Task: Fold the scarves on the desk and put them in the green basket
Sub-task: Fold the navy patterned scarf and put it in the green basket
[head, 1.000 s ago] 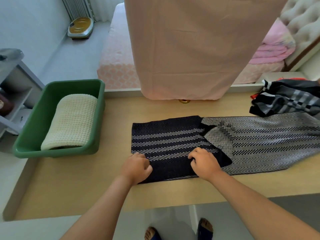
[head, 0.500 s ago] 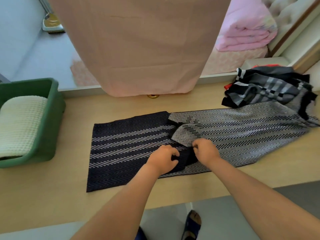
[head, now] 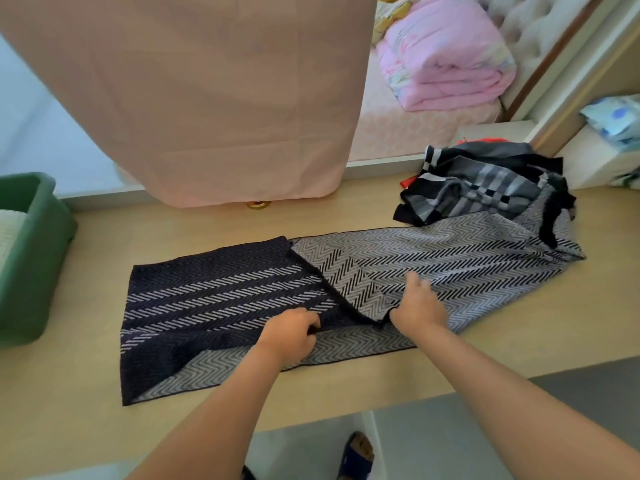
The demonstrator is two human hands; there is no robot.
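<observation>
**A:** Navy on one face and grey on the other, the long woven herringbone scarf (head: 450, 268) lies flat along the pale wooden desk (head: 207, 223). Its left end is turned over so that the dark face shows. How does one make this fold well?

**B:** I would judge that the slanted dark hem must be made straight first. Both hands should pull it tight between them and lay it square across the scarf. Then the long edges should lie one over the other before the cloth is pressed flat. If the corner is crooked now, every later fold will be crooked too.

**A:** And the fingers?

**B:** The left hand (head: 289, 332) is at the near part of the dark flap. Its fingers (head: 308, 322) are curled close and pinch the dark hem. The right hand (head: 417, 306) is just beside it, on the grey part. Its forefinger (head: 412, 278) is stretched out along the cloth. The hem rises to its thumb side, but whether the thumb really pinches it I cannot tell.

**A:** Where must it go after?

**B:** Into the green plastic basket (head: 38, 251) at the left end of the desk, well apart from the hands. A cream knitted cloth (head: 8, 233) lies in it. The crumpled pile of grey-and-black checked scarves (head: 485, 192) waits at the right, touching the far end of the scarf.
</observation>
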